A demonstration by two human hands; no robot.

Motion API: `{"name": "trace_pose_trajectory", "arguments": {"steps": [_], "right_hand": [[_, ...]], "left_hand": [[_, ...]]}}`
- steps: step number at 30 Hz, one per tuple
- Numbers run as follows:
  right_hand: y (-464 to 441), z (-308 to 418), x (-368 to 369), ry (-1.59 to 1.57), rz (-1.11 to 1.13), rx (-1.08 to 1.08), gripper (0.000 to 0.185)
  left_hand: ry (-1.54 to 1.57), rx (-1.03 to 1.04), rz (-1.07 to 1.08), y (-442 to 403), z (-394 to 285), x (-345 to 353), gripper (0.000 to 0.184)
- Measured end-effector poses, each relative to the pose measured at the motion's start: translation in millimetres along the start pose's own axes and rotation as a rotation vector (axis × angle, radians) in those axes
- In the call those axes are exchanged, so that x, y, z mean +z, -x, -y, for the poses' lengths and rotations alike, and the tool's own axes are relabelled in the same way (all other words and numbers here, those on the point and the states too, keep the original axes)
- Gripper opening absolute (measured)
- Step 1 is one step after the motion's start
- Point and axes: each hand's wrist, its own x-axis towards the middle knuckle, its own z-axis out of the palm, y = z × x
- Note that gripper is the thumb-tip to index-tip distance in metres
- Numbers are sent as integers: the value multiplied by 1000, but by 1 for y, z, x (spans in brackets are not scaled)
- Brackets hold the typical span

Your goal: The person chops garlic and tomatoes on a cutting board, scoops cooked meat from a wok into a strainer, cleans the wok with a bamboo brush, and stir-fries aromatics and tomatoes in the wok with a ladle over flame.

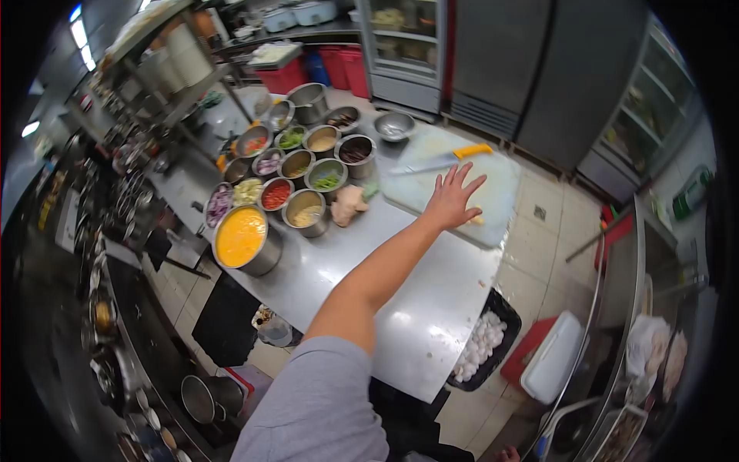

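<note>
My left hand (453,202) reaches out over the white cutting board (493,173), fingers spread and holding nothing. Just beyond its fingertips lies a knife (440,162) with a yellow handle, its blade pointing left across the board. Small yellowish bits (477,220) show beside the thumb. Only a sliver of my right hand (508,454) appears at the bottom edge, and its fingers are mostly cut off. Left of the board, a pale lumpy piece of food (349,206) sits on the steel table (385,308).
Several metal pots of chopped ingredients crowd the table's left side, including a large pot of yellow-orange liquid (242,237). A metal bowl (394,126) stands behind the board. Below the table's right edge are a black crate of white pieces (485,343) and a red-and-white cooler (550,358).
</note>
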Motion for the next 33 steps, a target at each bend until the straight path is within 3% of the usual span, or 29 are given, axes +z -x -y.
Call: {"name": "trace_pose_trajectory", "arguments": {"steps": [2,3,5,7,8,10,11,14,15,19,23,27,29,31,33], "right_hand": [[-60,-43,-17,123,-16,-16,39],[-69,-32,-13,142,5,-38,39],[-72,-12,11,-336,32,150,36],[-60,38,41,-278,82,184,36],[-55,63,55,-236,116,228,37],[-41,109,89,-198,143,271,38],[-35,125,107,-230,121,276,38],[-15,171,160,-237,123,314,40],[-7,183,176,-216,155,338,42],[25,268,230,-145,180,355,42],[8,359,231,7,81,-52,34],[22,477,251,106,-30,-296,34],[40,537,295,80,3,-507,19],[74,602,349,93,118,-541,22],[104,654,396,57,394,-618,22]], "left_hand": [[9,10,-87,18,28,-70,74],[42,37,-141,37,47,-106,72],[68,-80,-187,75,101,-183,69],[-182,-165,-399,129,181,-241,60],[-126,-199,-429,149,209,-283,57],[-224,-507,-539,215,298,-336,57],[-321,-654,-639,249,357,-349,61],[-190,-1182,-722,347,497,-392,76],[-189,-1190,-709,368,530,-389,76],[18,-1154,-623,412,607,-378,47],[-4,-1071,-597,406,602,-406,21],[216,-975,-700,380,555,-514,17],[196,-872,-724,353,500,-572,14],[219,-642,-707,325,440,-613,15],[133,-425,-723,286,352,-621,20]]}}
